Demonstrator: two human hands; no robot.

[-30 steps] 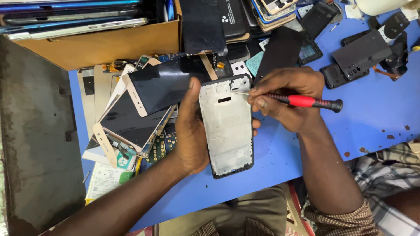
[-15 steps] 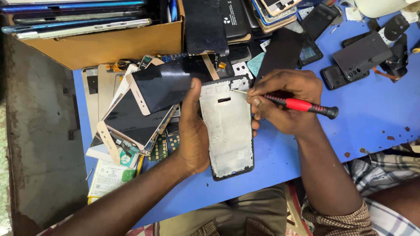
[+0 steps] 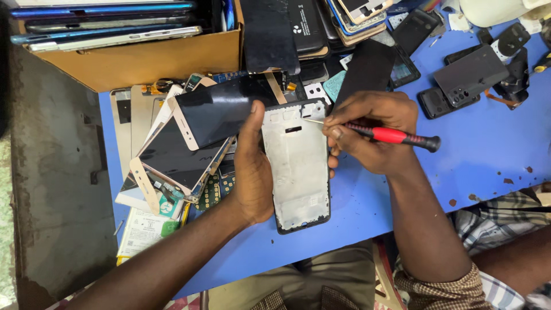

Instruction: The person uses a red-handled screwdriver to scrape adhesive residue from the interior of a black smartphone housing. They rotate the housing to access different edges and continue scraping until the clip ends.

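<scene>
At frame centre, the left hand [image 3: 252,172] grips 1 flat, rectangular phone frame [image 3: 298,166] by its edge; the right hand [image 3: 367,135] pinches 1 red-handled screwdriver [image 3: 390,135], thin metal tip at the frame's top. 1 cardboard box [image 3: 143,57] sits upper left.

phone frame [image 3: 298,166]: showing pale grey inside, black rim | screwdriver [image 3: 396,136]: showing red grip, black cap | table [image 3: 488,155]: showing bright blue | cardboard box [image 3: 143,60] at far left corner: showing tan | sleeve [image 3: 442,290]: showing brown checks
</scene>
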